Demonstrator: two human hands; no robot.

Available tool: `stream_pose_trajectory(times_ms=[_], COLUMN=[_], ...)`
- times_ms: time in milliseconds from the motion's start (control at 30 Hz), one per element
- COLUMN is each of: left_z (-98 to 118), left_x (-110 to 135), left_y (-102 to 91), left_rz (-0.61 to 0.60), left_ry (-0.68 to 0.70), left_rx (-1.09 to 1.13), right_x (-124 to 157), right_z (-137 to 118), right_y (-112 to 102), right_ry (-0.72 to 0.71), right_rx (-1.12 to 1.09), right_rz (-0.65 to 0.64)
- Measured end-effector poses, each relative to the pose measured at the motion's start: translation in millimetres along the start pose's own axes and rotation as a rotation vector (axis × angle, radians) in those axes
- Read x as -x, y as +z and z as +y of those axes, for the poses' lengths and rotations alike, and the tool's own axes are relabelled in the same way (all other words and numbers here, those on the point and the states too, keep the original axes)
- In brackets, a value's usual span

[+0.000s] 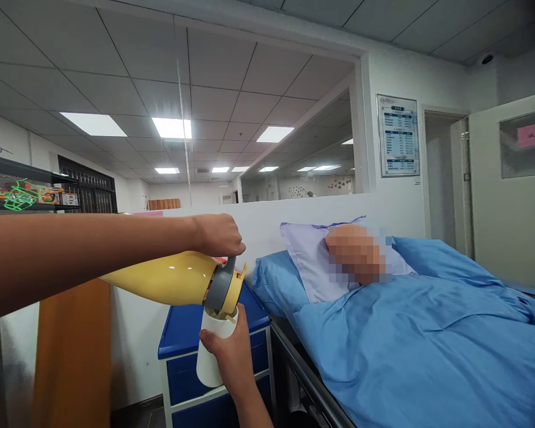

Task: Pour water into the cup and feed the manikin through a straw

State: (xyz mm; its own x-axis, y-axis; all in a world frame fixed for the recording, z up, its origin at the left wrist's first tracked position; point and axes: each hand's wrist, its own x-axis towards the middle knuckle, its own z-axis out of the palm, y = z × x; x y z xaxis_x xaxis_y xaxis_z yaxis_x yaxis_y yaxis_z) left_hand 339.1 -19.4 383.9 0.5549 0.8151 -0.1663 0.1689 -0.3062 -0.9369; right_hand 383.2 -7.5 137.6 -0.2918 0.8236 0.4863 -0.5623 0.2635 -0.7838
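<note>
A yellow thermos flask (169, 278) with a grey collar is tipped nearly on its side, spout end to the right and low. My left hand (220, 233) is closed around its grey handle from above. Below the spout, my right hand (234, 351) is wrapped round a white cup (209, 362), which leans slightly. The spout is at the cup's mouth, and part of it dips inside the rim. I cannot make out any liquid or the level in the cup.
Behind the cup stands a blue bedside cabinet (182, 330). To the right is a bed with a dark side rail (310, 377), a blue quilt (405, 339) and a lilac pillow (301, 255); a figure lies there, head blurred. An orange-brown panel (74, 356) stands at left.
</note>
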Motion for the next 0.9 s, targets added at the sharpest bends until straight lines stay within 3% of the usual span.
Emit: stream_pose_trajectory(times_ms=[900], left_z=[-0.7], left_x=[-14.4], left_y=[-10.4], left_rz=[-0.013], left_ry=[0.019], left_rx=[0.025], right_x=[-4.1], right_z=[-3.1], right_y=[-7.9], right_ry=[-0.034], right_rx=[-0.030], right_rz=[-0.029])
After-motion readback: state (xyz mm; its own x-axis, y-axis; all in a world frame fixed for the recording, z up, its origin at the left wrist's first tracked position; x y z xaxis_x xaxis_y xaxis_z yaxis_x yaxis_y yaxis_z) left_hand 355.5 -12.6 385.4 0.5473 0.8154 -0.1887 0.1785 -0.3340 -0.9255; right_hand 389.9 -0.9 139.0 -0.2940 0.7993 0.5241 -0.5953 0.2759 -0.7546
